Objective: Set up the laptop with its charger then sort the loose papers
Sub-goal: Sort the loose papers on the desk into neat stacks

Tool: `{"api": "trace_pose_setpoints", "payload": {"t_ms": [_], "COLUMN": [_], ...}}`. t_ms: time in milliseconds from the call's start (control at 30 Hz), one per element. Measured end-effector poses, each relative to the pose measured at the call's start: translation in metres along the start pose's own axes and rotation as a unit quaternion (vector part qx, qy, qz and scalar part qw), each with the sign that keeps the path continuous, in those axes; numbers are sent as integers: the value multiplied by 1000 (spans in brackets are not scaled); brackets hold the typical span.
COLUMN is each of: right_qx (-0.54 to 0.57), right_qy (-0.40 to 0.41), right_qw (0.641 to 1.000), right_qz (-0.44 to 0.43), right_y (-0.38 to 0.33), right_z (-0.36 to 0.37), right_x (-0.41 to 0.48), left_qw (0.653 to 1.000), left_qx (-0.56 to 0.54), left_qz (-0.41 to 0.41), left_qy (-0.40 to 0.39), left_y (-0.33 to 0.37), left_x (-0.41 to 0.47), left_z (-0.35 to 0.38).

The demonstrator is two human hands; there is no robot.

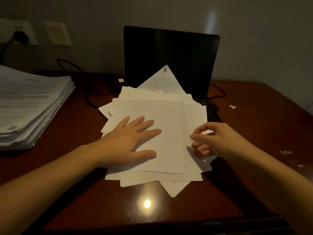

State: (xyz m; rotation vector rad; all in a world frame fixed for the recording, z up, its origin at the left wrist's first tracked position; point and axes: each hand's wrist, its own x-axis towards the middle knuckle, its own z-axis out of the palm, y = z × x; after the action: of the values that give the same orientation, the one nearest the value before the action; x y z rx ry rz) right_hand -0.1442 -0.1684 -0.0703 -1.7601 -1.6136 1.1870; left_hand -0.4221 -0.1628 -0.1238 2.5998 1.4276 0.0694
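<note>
The left hand (130, 141) lies flat and spread on the papers (169, 133). The right hand (213, 139) pinches their right edge. Their long side points away toward the laptop (171, 61).

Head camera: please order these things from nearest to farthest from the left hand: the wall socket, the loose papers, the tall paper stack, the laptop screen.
1. Loose papers: the left hand lies flat on them.
2. Tall paper stack: on the desk's left side.
3. Laptop screen: upright behind the loose papers.
4. Wall socket: on the wall, far left.
</note>
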Motion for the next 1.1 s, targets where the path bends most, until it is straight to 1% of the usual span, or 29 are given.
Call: {"api": "trace_pose_setpoints", "payload": {"t_ms": [100, 167, 233, 300, 400, 467, 533, 600, 633, 733, 800, 867, 933, 1100], "right_qx": [-35, -25, 25, 89, 182, 212, 199, 165, 148, 123, 88, 36, 12, 19], "right_qy": [-8, -12, -37, -56, -78, -98, -106, -94, -77, 21, 66, 86, 78, 46], "right_qw": [999, 1000, 999, 994, 978, 971, 973, 982, 986, 992, 994, 996, 997, 998], "right_qz": [8, 9, 24, 43, 65, 59, 39, 9, -4, -20, -18, -3, 12, 30], "right_y": [-2, -2, -3, -2, -3, -5, -7, -6, -5, 4, 12, 18, 19, 17], "right_z": [5, 9, 13, 19, 30, 38, 43, 44, 43, 33, 27, 21, 16, 9], "right_x": [-9, -14, -18, -18, -16, -15, -15, -16, -17, -23, -31, -40, -45, -52], "left_qw": [999, 998, 996, 997, 1000, 1000, 1000, 996, 993, 982, 984, 989, 992, 998], "left_qx": [23, 27, 33, 22, 15, 23, -10, -72, -106, -173, -164, -133, -110, -30], "left_qz": [-41, -61, -75, -62, -21, -6, 10, 25, 27, 42, 48, 51, 55, 48], "left_qy": [15, 22, 37, 44, 7, -7, 7, 36, 49, 66, 52, 34, 21, -22], "left_y": [-1, 2, 3, 7, 15, 16, 14, 11, 11, 14, 17, 23, 32, 53], "left_x": [-2, -4, -5, -9, -13, -13, -11, -11, -11, -11, -12, -12, -13, -14], "left_z": [5, 6, 5, 5, 6, 6, 5, 4, 4, 5, 7, 11, 13, 17]}}
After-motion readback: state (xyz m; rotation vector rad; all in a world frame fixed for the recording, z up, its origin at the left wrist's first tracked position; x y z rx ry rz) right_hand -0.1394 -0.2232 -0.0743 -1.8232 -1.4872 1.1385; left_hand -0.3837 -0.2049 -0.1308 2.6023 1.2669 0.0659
